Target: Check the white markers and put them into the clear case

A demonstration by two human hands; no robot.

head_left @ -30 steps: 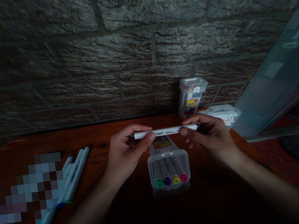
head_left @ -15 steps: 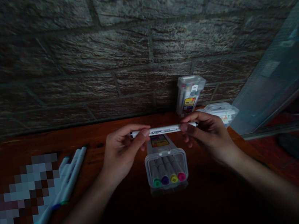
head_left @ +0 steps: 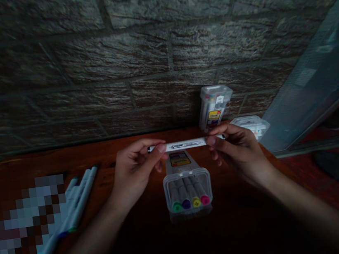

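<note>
Wooden table (head_left: 128, 149) carries a clear marker case (head_left: 187, 187) lying flat, and just above it left hand (head_left: 138, 170) and right hand (head_left: 241, 151) each pinch one end of a level white marker (head_left: 186, 144).

Marker (head_left: 186, 144) crosswise between both hands, above open marker case (head_left: 187, 189); loose pens (head_left: 73, 206) left; upright case (head_left: 215, 107) behind.

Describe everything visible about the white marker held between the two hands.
The marker is a slim white barrel, plastic by its look, with a dark printed label along the middle and dark tips at both ends. It is held level, crosswise, in the air above the clear case of markers on the table. The left hand pinches its left end, the right hand its right end. Both caps look on.
</note>
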